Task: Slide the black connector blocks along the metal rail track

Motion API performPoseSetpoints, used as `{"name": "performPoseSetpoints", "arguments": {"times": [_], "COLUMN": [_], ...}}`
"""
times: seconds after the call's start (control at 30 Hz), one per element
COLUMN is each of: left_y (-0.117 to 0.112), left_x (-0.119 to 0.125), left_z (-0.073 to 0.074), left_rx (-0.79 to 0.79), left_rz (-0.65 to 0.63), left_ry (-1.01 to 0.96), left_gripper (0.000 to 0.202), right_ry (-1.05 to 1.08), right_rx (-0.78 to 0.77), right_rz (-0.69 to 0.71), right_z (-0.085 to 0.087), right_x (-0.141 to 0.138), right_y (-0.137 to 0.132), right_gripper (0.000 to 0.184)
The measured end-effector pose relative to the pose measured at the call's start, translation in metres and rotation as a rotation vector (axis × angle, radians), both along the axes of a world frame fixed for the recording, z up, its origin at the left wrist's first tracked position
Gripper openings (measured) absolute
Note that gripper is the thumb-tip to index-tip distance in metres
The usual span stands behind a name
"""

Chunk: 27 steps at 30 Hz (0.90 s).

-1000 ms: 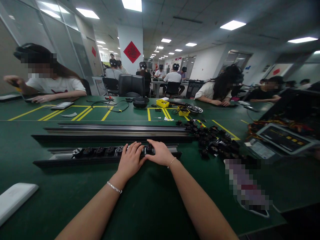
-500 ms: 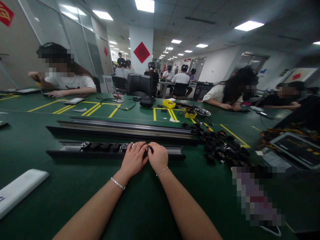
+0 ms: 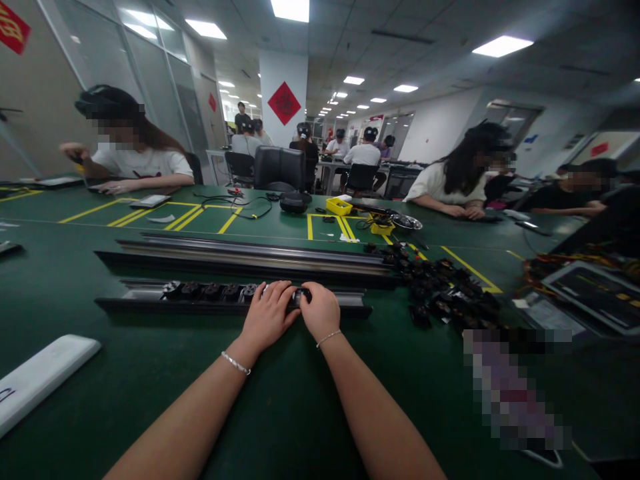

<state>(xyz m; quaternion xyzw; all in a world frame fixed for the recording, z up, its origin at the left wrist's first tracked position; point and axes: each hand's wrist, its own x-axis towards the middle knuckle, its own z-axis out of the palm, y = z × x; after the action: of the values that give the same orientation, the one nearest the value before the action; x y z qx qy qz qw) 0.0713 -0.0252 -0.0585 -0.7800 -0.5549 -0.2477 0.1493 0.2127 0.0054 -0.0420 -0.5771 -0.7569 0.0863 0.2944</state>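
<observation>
A short black metal channel (image 3: 150,307) lies across the green table in front of me. Small round black and silver parts (image 3: 211,292) sit in a row inside it, towards its left half. My left hand (image 3: 269,308) rests over the right end of this row, its fingers stretched across the channel and its thumb apart. Close beside it, my right hand (image 3: 321,311) is closed, thumb and fingers pinching a small black part (image 3: 299,293) in the channel. My fingers partly cover that part.
Longer black channels (image 3: 250,257) lie just behind. A heap of small black parts (image 3: 445,287) is spread on the right. A white box-like object (image 3: 45,377) lies at left, a yellow bin (image 3: 339,206) at the back. People sit across the table.
My right hand has shifted slightly to the right, showing more of the small black part. My left hand stays over the row.
</observation>
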Motion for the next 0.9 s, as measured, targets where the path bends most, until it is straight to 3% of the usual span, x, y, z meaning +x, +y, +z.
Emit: {"name": "performPoseSetpoints", "arguments": {"times": [0.33, 0.5, 0.67, 0.9], "left_y": [-0.001, 0.002, 0.006, 0.005], "left_x": [-0.002, -0.005, -0.012, -0.012], "left_z": [0.000, 0.003, 0.003, 0.004], "left_rx": [0.079, 0.183, 0.097, 0.060], "left_rz": [-0.022, 0.084, 0.098, 0.109], "left_ry": [-0.003, -0.054, -0.067, -0.084], "left_gripper": [0.046, 0.046, 0.036, 0.034], "right_ry": [0.008, -0.008, 0.003, 0.051], "right_rx": [0.031, 0.019, 0.011, -0.014], "right_rz": [-0.026, -0.067, -0.165, -0.170], "right_z": [-0.003, -0.004, -0.005, -0.003], "right_x": [0.008, 0.006, 0.003, 0.005], "right_y": [0.002, 0.000, 0.001, 0.003], "right_gripper": [0.029, 0.036, 0.031, 0.023]}}
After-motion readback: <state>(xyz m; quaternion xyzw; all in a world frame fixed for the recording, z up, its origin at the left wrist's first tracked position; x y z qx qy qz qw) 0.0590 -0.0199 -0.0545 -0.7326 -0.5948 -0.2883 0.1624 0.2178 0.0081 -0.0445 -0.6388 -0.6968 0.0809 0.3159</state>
